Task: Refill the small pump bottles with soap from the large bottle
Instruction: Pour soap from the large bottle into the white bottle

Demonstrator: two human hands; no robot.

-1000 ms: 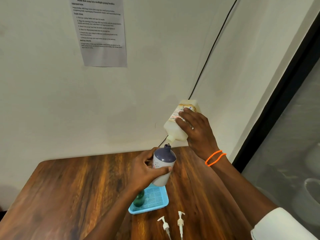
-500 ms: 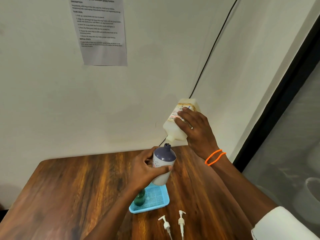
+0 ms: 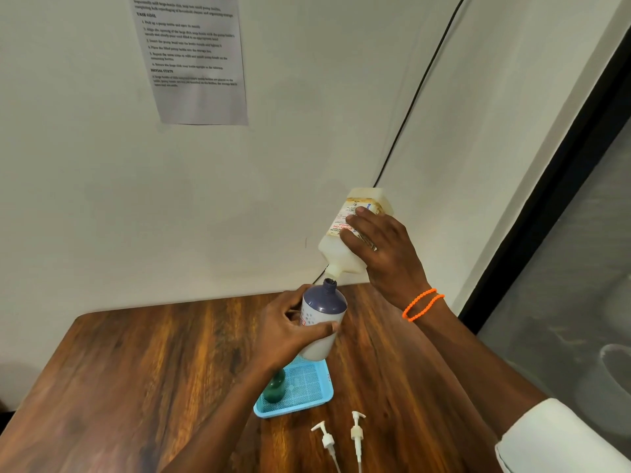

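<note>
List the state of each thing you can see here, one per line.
Large bottle: tipped mouth-down, gripped by right hand.
Small bottle: pump off, open mouth under the large bottle's mouth, held by left hand.
Green bottle: standing in the blue tray, partly hidden.
Two pumps: lying loose on the table.

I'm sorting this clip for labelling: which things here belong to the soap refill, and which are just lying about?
Part of the job:
- large bottle, tipped, in the right hand
- small bottle, in the left hand
- green bottle in the blue tray
- two pump heads on the table

Just there:
- printed sheet on the wall
- black cable
</note>
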